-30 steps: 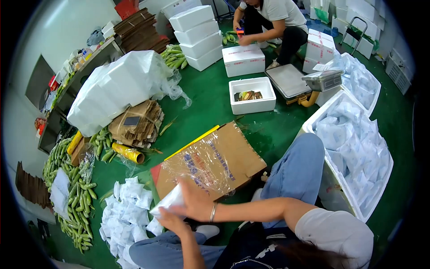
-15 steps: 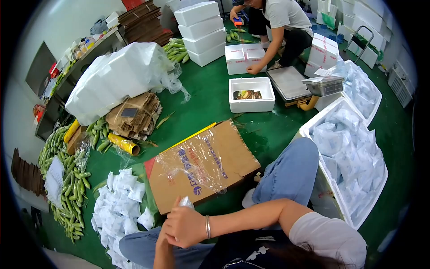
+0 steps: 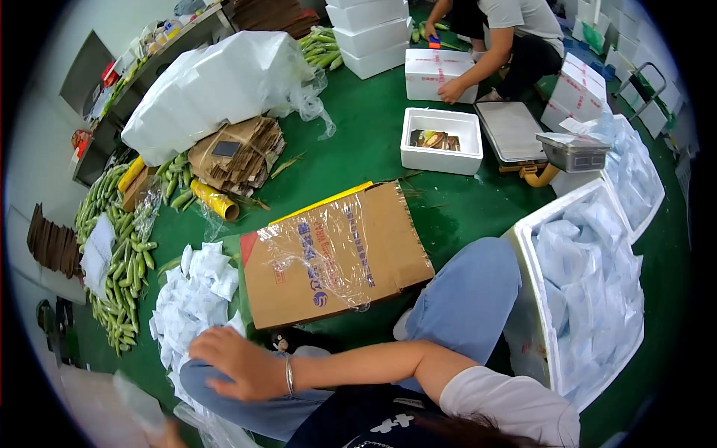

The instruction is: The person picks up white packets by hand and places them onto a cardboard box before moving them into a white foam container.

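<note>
My right hand (image 3: 240, 364), a silver bangle on its wrist, reaches across my lap with fingers apart and nothing in them. It hovers over my bent leg, at the near edge of a heap of white ice packs (image 3: 196, 287) on the floor. At the bottom left edge my left hand (image 3: 170, 434) shows only in part and is blurred by motion. A whitish, smeared ice pack (image 3: 138, 399) is in its fingers. In front of my legs lies a flat brown carton (image 3: 340, 254) with clear plastic film on top.
On the right stand foam boxes (image 3: 526, 224) full of bluish packs. An open foam box (image 3: 442, 158) and a scale (image 3: 511, 133) sit ahead, near a crouching person (image 3: 519, 45) handling a taped box (image 3: 439, 75). Green corn ears (image 3: 123, 280) lie at left.
My hands, together in front of me before, are now apart. The left has swung to the lower left with the pack; the right has moved left and opened. The view has shifted.
</note>
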A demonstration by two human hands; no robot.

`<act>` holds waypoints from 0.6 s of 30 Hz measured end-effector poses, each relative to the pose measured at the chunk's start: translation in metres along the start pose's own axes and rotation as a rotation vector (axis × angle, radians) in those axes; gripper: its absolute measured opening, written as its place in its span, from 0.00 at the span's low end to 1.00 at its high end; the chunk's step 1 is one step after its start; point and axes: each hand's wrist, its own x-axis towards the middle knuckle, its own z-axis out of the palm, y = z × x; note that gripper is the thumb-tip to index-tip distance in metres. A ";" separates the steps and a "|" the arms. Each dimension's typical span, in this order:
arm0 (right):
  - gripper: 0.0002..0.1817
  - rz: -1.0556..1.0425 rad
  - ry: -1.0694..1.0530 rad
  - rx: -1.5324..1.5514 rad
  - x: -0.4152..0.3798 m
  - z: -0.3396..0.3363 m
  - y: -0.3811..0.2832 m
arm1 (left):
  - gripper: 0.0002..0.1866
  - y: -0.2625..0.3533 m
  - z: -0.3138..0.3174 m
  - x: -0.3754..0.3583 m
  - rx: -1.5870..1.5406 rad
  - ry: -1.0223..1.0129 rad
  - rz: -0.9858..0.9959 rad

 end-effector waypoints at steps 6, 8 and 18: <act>0.09 0.470 0.208 0.116 0.011 -0.058 0.084 | 0.29 -0.079 0.077 -0.009 0.222 -0.037 -0.375; 0.07 0.527 0.318 0.217 0.012 -0.073 0.101 | 0.29 -0.081 0.083 -0.006 0.168 -0.067 -0.415; 0.08 0.807 0.191 0.243 -0.008 -0.062 0.155 | 0.28 -0.083 -0.173 -0.309 -0.400 0.348 -1.174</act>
